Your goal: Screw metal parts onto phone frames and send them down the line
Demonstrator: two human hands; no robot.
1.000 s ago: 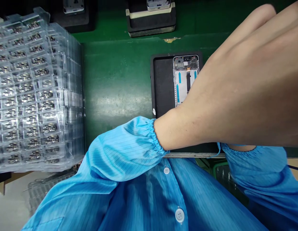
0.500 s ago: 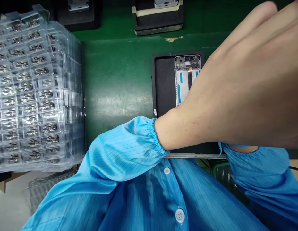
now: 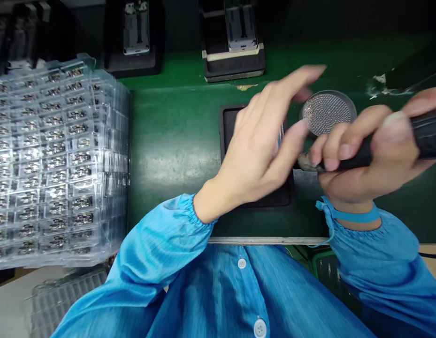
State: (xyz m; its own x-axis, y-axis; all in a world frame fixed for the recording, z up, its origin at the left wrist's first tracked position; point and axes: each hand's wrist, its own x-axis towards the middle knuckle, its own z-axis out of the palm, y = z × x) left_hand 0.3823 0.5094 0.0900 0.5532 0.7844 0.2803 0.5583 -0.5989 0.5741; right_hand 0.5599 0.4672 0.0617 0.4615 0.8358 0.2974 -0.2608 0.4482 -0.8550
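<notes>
While the right hand (image 3: 376, 159) grips a black soldering iron (image 3: 427, 136) in curled fingers (image 3: 348, 141), the left hand (image 3: 256, 145) splays open, empty.

Stacked clear trays (image 3: 59, 164) of metal parts at left, green bench mat (image 3: 175, 155), phone frames (image 3: 241, 28) on black stands (image 3: 233, 68)

We're in an electronics factory, at an assembly bench. A green mat (image 3: 175, 141) carries phone frames (image 3: 136, 28) on black pads (image 3: 131, 65), stacked clear trays (image 3: 56, 159) hold small parts, and we wear a blue antistatic smock (image 3: 203, 291).
</notes>
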